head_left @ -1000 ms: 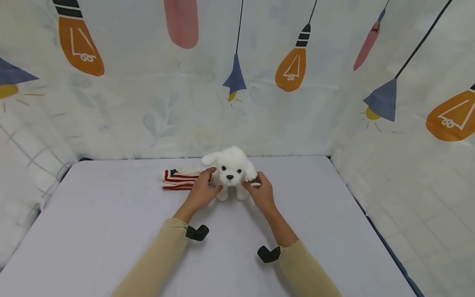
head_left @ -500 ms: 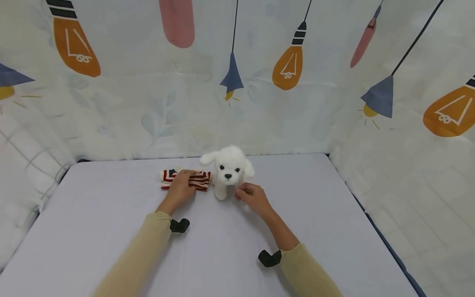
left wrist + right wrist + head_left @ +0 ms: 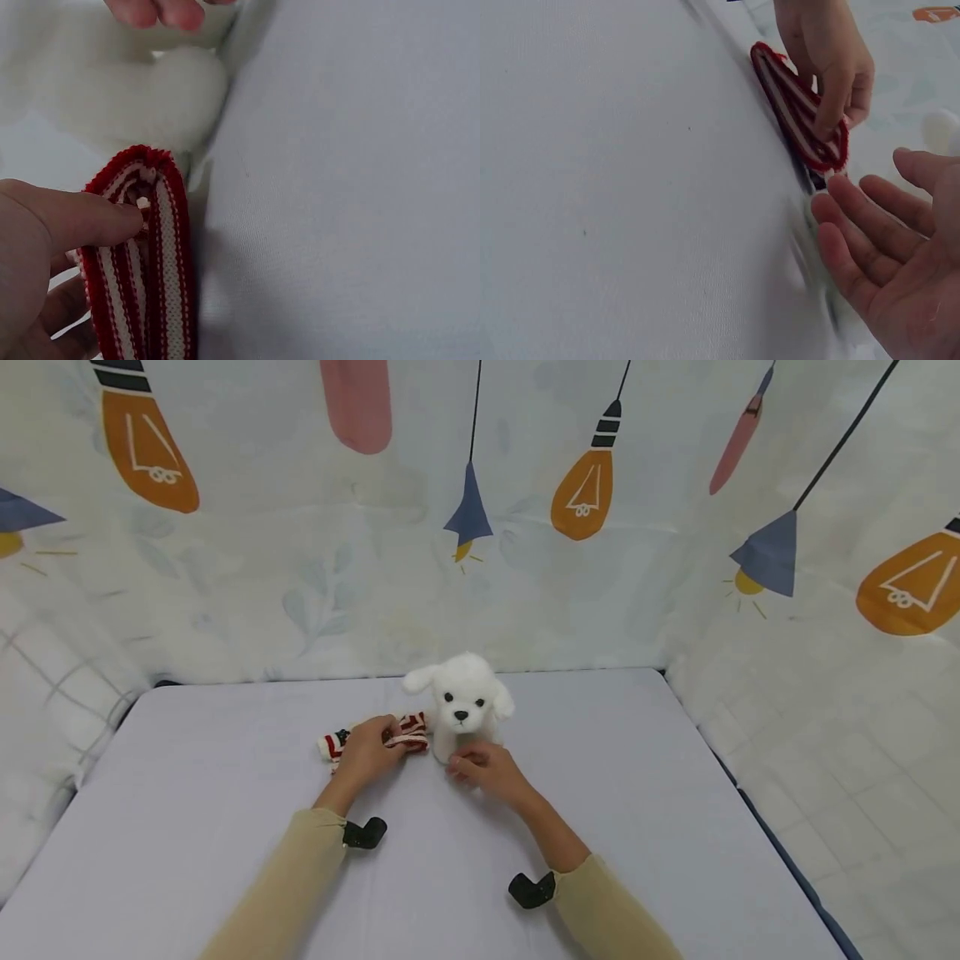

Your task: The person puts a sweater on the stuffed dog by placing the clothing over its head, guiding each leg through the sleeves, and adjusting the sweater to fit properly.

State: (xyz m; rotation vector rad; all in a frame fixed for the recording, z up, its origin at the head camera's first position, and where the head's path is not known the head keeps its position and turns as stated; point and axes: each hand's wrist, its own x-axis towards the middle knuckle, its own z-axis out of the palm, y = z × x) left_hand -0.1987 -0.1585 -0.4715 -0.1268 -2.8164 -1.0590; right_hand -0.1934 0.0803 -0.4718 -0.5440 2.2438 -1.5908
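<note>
A white plush dog (image 3: 465,685) with black eyes and nose stands near the table's back edge. Beside it, on the left, lies a small red-and-white striped knit garment (image 3: 410,732) with a dark patch. My left hand (image 3: 367,752) pinches the garment's open edge; in the left wrist view the thumb goes inside the folded opening (image 3: 174,292) and fingers curl behind. My right hand (image 3: 487,768) is in front of the dog's feet, partly covering them. The right wrist view shows this hand (image 3: 896,262) with spread, slightly bent fingers holding nothing, fingertips near the garment's close end (image 3: 832,154).
A white cloth covers the table (image 3: 600,752). Behind it hangs a pale curtain (image 3: 247,585) printed with bulbs and lamps, which also runs along both sides. Black wrist cameras (image 3: 366,833) sit at both cuffs.
My left hand has left the dog, moved left to the garment and gripped it, shifting the garment's lie. The right hand has come off the dog's side and moved left and down before its feet.
</note>
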